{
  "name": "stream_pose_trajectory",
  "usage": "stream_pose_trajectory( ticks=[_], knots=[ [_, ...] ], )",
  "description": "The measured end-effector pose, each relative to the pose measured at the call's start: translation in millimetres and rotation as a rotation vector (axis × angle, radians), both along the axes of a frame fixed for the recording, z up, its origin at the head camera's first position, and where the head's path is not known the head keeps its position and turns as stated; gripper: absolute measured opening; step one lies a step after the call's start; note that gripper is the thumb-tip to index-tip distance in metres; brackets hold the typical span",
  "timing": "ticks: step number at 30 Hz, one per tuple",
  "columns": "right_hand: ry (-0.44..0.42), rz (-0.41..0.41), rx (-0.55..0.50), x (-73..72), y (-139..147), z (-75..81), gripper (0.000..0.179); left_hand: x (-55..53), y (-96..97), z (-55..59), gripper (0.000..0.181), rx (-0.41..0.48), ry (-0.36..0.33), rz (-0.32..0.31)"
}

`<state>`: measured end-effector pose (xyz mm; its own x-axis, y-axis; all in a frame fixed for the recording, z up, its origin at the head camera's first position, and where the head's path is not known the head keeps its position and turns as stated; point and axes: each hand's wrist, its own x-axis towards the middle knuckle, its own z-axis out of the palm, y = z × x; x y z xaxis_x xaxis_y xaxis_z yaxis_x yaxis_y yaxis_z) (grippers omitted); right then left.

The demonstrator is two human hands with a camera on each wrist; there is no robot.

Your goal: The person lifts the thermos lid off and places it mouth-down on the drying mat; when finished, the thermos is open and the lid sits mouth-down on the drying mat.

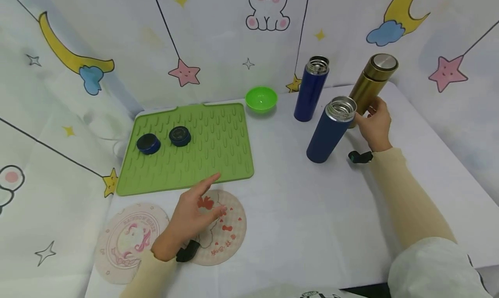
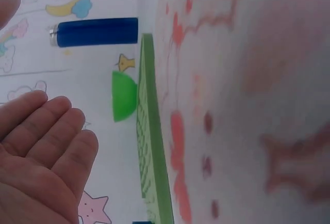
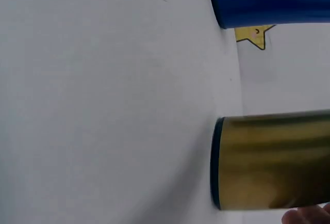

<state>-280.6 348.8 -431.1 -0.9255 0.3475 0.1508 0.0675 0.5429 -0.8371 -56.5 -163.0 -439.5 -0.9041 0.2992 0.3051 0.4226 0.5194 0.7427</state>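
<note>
On the right, my right hand (image 1: 377, 125) grips a gold thermos (image 1: 365, 90) around its lower body, thumb on the near side. Its steel-topped lid is on. In the right wrist view only fingertips (image 3: 307, 215) show, at the edge of the gold body. Just left of that hand stands a dark blue thermos (image 1: 329, 135) without a lid, its steel mouth exposed. A second lidless blue thermos (image 1: 310, 88) is farther back. My left hand (image 1: 191, 213) hovers over a round mat with red bows (image 1: 228, 241), fingers extended and holding nothing.
Two dark blue lids (image 1: 148, 144) lie on a green ridged mat (image 1: 218, 150) at the left. A bright green bowl (image 1: 261, 99) sits beside its far right corner. A pink round mat (image 1: 124, 246) lies at the near left. Patterned cloth (image 1: 222, 38) rises behind the table.
</note>
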Motion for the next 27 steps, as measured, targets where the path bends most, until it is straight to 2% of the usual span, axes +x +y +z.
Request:
stream_pose_trajectory(
  ticks=[3,7,13,17,21,24,27],
  knots=[
    [-0.006,-0.029,0.019,-11.9,-3,-2.1,0.082,7.2,3.6,-4.2,0.082,0.014,0.005,-0.031],
    [-0.006,-0.084,0.028,-20.7,-6,-4.9,0.078,12.4,6.5,-9.1,0.081,0.052,0.007,-0.054],
    [0.035,-0.119,0.022,-24.8,-10,-5.6,0.073,13.5,7.1,-9.1,0.081,0.028,0.045,-0.030],
    [0.045,-0.113,0.026,-19.6,-9,-4.3,0.069,13.1,7.8,-8.5,0.080,0.008,0.051,0.003],
    [0.041,-0.097,0.028,-11.2,-7,-5.0,0.069,12.6,8.7,-8.7,0.080,0.023,0.059,0.033],
    [0.033,-0.081,0.033,-0.8,-4,-5.4,0.072,11.1,8.7,-9.0,0.081,0.038,0.075,0.049],
    [0.021,-0.064,0.041,15.4,-1,-4.3,0.074,9.1,7.7,-9.8,0.081,0.048,0.085,0.058]
  ],
)
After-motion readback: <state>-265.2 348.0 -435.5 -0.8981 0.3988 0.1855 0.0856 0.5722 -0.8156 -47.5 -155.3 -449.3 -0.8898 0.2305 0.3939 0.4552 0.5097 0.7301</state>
